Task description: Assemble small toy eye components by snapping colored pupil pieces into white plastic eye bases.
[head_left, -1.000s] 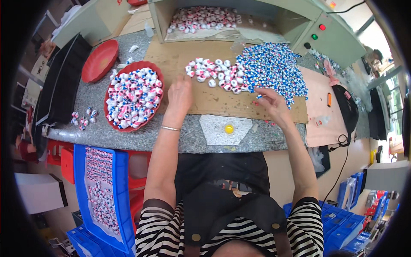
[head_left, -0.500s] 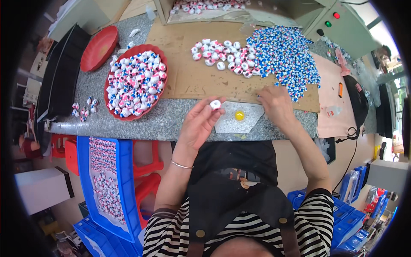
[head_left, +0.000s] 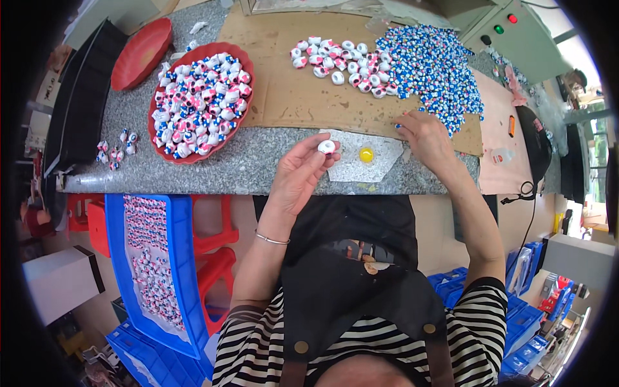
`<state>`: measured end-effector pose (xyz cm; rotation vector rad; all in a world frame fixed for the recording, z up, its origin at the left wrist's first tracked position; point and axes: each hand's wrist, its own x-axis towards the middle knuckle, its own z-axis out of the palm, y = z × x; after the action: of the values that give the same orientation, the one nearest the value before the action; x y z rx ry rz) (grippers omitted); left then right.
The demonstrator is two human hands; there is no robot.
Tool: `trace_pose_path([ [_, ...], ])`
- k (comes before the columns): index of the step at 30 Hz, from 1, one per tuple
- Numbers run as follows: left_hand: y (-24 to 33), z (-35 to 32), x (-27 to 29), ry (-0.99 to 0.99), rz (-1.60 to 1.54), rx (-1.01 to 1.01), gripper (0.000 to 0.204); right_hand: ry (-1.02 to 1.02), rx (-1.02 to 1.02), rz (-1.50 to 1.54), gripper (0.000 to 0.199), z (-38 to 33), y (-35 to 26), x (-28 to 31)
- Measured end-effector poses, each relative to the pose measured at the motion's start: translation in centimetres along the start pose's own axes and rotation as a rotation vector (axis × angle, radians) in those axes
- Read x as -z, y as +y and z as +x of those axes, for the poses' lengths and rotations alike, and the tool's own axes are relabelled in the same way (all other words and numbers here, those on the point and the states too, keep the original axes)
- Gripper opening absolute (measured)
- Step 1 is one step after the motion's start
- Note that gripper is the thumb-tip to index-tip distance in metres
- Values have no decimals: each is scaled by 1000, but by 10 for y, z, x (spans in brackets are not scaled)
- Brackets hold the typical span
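Note:
My left hand [head_left: 302,169] pinches a small white figurine head [head_left: 326,147] between thumb and fingers. An opening shows on its upper side, and its lower edge is dark pink. To the right, my right hand [head_left: 425,137] has thumb and fingertips closed on a small blue piece [head_left: 399,126], mostly hidden by the fingers. Between my hands lies a whitish sheet [head_left: 383,169] with a round yellow blob [head_left: 366,155] on it. Beyond my right hand spreads a heap of small blue-and-white pieces [head_left: 425,64]. Loose white-and-pink heads [head_left: 338,78] lie beside that heap.
A red scalloped bowl [head_left: 247,64] of assembled figurines stands left on brown cardboard [head_left: 274,97] and grey stone. Behind it sits another red dish [head_left: 143,55]. A blue crate [head_left: 181,258] with rows of figurines is below the counter, near red stools [head_left: 216,271]. A cable [head_left: 529,226] hangs at right.
The view has shifted, so the counter sits higher in the picture. My right hand has come away from the blue heap's edge slightly, still pinching the blue piece. My left hand keeps its white head.

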<state>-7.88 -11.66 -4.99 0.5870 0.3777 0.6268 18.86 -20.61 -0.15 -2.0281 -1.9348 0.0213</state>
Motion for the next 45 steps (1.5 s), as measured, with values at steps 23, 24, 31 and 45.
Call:
trace_pose_path([
  [23, -6, -15, -12, 80, 526, -254, 34, -124, 312, 65, 9, -3, -54, -5],
  [24, -9, -13, -14, 79, 530, -254, 34, -120, 311, 67, 9, -5, -54, -3],
  [31, -24, -6, -28, 37, 920, -460, 31, -199, -427, 1068, 18, -22, -61, 8],
  [45, -6, -11, -41, -274, 517, -7, 26, 20, 55, 813, 9, -29, -83, 27],
])
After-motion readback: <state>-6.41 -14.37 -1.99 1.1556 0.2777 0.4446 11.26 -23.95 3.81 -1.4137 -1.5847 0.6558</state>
